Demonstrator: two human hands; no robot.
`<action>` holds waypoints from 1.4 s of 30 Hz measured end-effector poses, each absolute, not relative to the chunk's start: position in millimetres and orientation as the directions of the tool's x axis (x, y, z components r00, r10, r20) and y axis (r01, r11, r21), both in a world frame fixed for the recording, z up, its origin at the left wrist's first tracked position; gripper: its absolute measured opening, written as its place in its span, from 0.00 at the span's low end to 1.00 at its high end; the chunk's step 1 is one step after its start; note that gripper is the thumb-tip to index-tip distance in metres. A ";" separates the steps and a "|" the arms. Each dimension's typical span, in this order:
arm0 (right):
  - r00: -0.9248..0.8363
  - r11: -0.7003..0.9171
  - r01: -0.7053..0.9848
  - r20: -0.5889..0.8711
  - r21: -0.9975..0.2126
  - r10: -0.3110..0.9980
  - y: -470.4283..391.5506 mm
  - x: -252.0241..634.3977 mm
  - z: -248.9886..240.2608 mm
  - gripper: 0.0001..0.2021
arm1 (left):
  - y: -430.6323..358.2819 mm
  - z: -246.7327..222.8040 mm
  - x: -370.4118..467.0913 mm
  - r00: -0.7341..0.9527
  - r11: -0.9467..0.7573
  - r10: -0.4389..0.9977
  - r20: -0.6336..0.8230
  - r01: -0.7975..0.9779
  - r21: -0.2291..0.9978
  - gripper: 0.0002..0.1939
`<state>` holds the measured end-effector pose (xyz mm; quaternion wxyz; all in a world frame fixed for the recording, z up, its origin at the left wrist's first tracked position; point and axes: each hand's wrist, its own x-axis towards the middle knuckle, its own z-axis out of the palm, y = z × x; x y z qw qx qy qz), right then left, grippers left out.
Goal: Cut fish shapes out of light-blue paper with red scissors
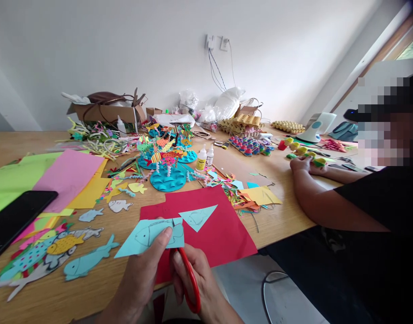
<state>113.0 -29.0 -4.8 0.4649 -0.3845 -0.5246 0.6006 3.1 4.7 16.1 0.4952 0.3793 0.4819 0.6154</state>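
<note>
Between thumb and fingers, my left hand pinches a light-blue paper piece with a fish drawn on it in dark lines. My right hand grips red-handled scissors; their blades are at the paper's right part, mostly hidden by it and my thumb. Under and beyond both hands lies a sheet of red paper. On it rests a light-blue paper triangle with a smaller fish drawing. Cut-out paper fish, among them a plain blue fish and a yellow fish, lie left of my hands.
A black phone lies on coloured paper sheets at left. Beyond stand blue-based fish models, glue bottles and paper scraps. At right, another person's hands hold a painted egg-carton strip.
</note>
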 end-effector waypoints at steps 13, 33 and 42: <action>-0.286 -0.035 -0.171 0.016 -0.985 0.958 -27.9 113.5 -7.3 0.24 | 4.2 18.6 4.1 -0.163 -0.023 0.986 -0.034 -0.335 0.942 0.10; -0.360 -0.009 -0.158 0.050 -0.987 0.931 -28.7 119.3 -1.8 0.24 | 0.2 33.0 0.1 -0.001 0.165 0.981 -0.196 -0.535 0.829 0.11; -0.343 -0.003 -0.118 0.038 -0.993 0.939 -28.2 117.4 1.8 0.25 | 3.3 22.1 -4.3 -0.144 0.017 0.988 -0.059 -0.274 0.962 0.13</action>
